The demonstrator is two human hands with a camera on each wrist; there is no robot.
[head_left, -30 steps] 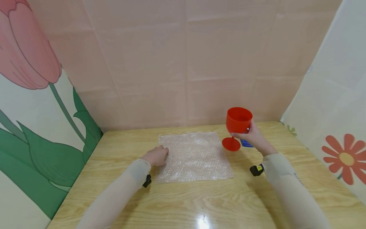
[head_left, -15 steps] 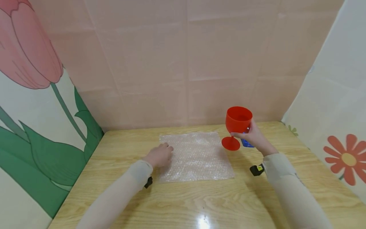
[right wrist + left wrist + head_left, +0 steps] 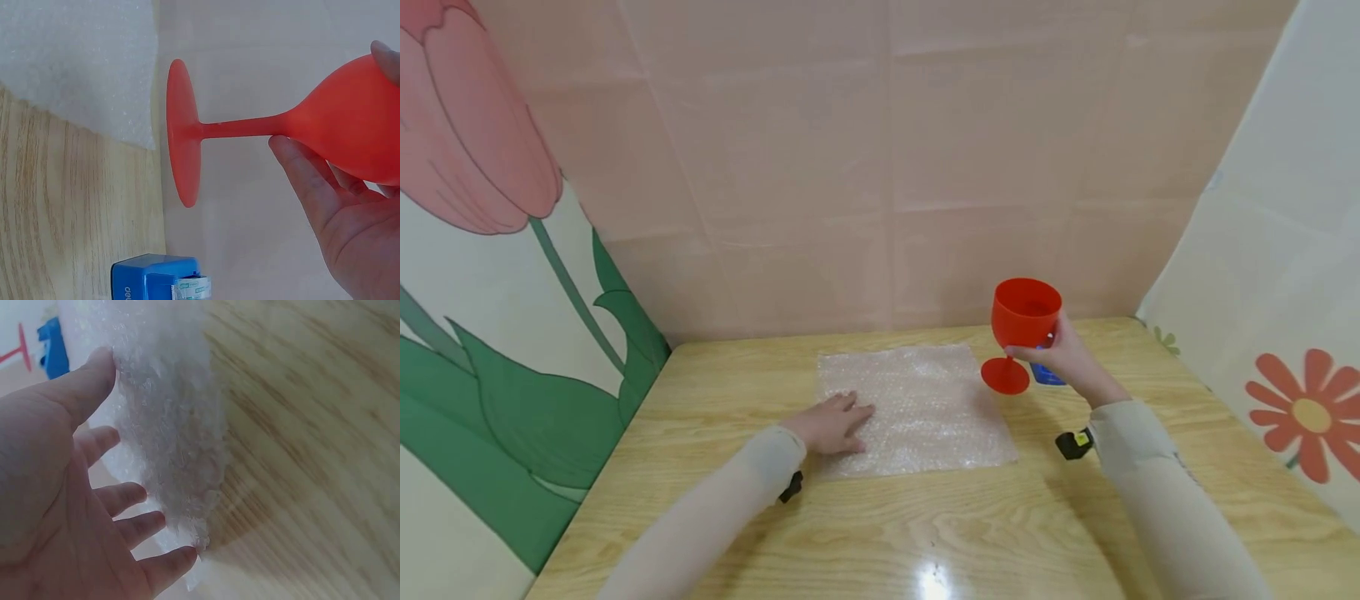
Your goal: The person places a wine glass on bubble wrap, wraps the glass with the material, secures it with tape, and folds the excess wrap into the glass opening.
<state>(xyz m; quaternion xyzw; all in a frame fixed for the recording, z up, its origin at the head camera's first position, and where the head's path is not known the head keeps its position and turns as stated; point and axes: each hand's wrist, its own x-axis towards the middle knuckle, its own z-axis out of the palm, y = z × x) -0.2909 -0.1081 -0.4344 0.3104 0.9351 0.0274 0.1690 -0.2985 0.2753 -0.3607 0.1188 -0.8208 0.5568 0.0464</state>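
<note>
My right hand grips a red plastic goblet by its bowl, with a fingertip against the top of the stem. The goblet is held upright above the table, its round foot off the surface in the right wrist view. A sheet of bubble wrap lies flat on the table to its left. Over the sheet's left part, my left hand is spread with straight fingers, and its fingertips meet the wrap's edge in the left wrist view. Whether they press on it, I cannot tell.
A blue tape dispenser stands on the wooden table behind the right hand, partly hidden in the head view. A plain pinkish backdrop closes off the back, and printed flower sheets flank both sides.
My left hand has moved slightly right and toward me over the bubble wrap, and its fingers have gone from curled to spread. The right hand with the goblet has stayed nearly still.
</note>
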